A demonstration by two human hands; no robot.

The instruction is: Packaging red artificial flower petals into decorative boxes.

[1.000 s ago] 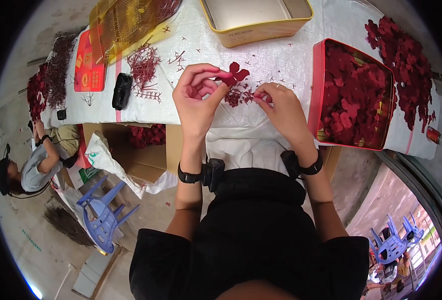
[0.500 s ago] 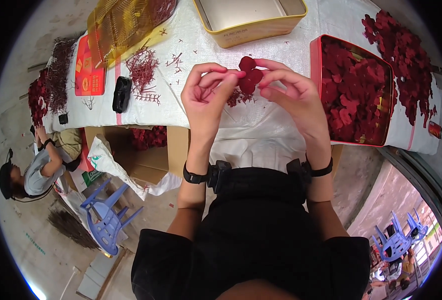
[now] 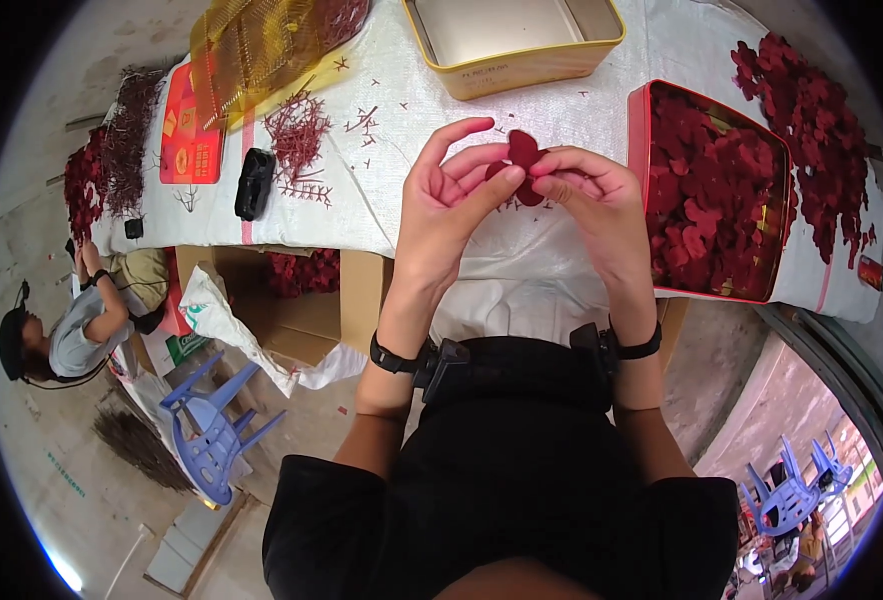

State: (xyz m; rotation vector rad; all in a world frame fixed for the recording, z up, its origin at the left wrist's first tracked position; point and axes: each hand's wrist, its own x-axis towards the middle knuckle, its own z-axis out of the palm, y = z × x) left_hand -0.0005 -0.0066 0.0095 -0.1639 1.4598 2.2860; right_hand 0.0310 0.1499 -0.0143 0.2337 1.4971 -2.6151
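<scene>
Between my two hands is a dark red artificial flower (image 3: pixel 525 148) with rounded petals. My left hand (image 3: pixel 452 205) pinches its left petal between thumb and a finger, while the index finger stretches away above. On the other side, my right hand (image 3: pixel 599 205) grips the flower's right edge with thumb and fingertips closed. Small dark red bits lie on the white sheet just behind the fingers, partly hidden. To the right of my right hand stands a red tin (image 3: pixel 640 140) full of loose dark red petal pieces (image 3: pixel 707 200).
A yellow-rimmed tin (image 3: pixel 522 75) stands at the back. On the left are thin branched stems (image 3: pixel 297 135), a black object (image 3: pixel 254 185), a red lid (image 3: pixel 187 130) and a yellow plastic sheet (image 3: pixel 252 60). More petals (image 3: pixel 812 130) lie far right. Another person (image 3: pixel 82 330) works at left.
My left hand has shifted right, bringing its thumb over the flower. The hands are closer together, and the flower sits slightly lower and to the right. The view has shifted slightly.
</scene>
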